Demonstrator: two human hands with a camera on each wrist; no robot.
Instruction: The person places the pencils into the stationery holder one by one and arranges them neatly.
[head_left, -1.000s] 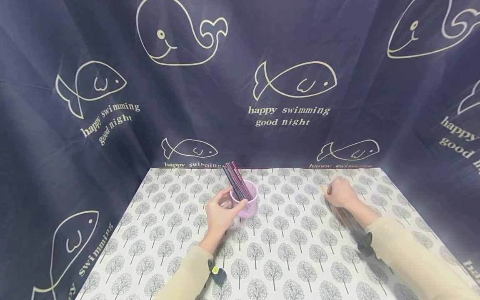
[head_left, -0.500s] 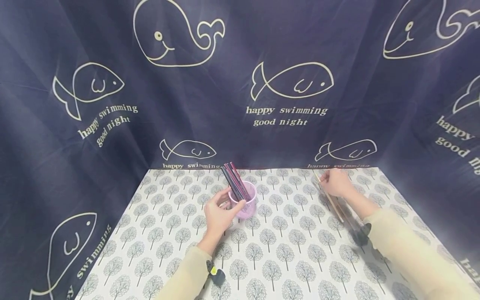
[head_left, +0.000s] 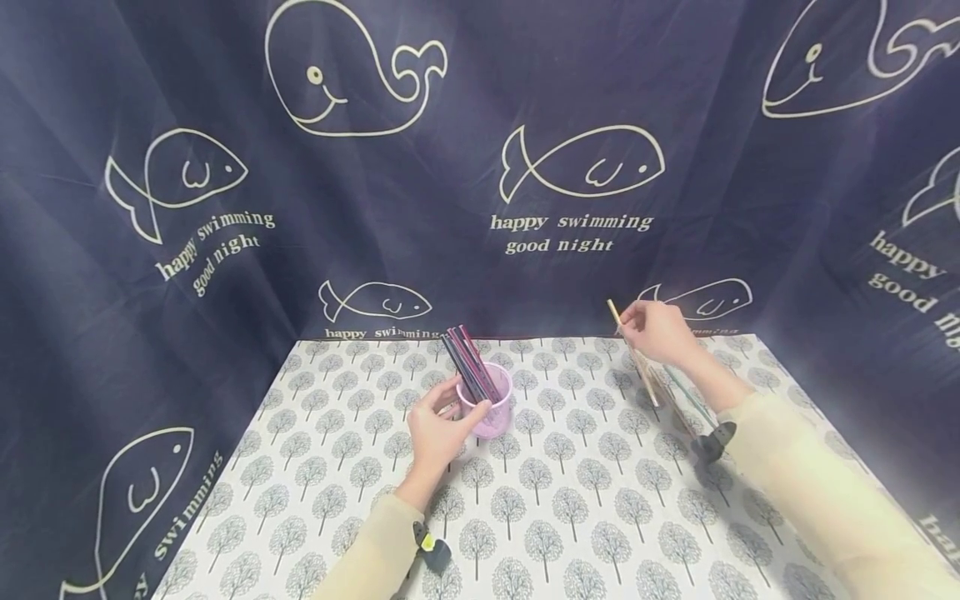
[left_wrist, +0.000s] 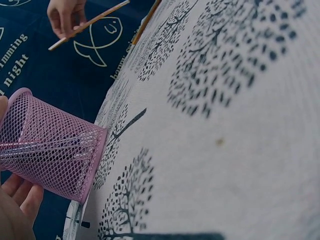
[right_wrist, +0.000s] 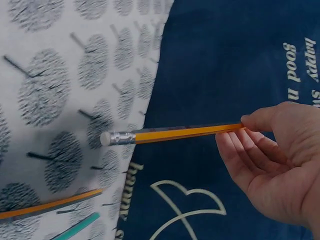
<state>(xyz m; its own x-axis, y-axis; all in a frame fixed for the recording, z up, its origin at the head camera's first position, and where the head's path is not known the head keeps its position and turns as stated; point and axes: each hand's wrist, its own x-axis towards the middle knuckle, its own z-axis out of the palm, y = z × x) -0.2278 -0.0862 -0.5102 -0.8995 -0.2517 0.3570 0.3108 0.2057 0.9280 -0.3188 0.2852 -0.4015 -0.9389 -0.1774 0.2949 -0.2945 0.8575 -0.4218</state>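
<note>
My left hand grips a pink mesh pencil cup at its left side, thumb in front. The cup stands upright on the table, holding several dark and magenta pencils that lean left. In the left wrist view the mesh cup shows fingers around it. To the right, above the table's far part, my right hand pinches a yellow pencil. In the right wrist view, thumb and fingertips hold this pencil near one end; its white eraser and metal band point away from the hand.
On the table's right side lie an orange pencil and a teal pencil, partly under the right forearm in the head view. A tree-print cloth covers the table. A dark blue fish-print curtain hangs behind its far edge.
My right hand has lifted the yellow pencil off the table and moved it up and to the left. The left hand and the pencil cup stay in place.
</note>
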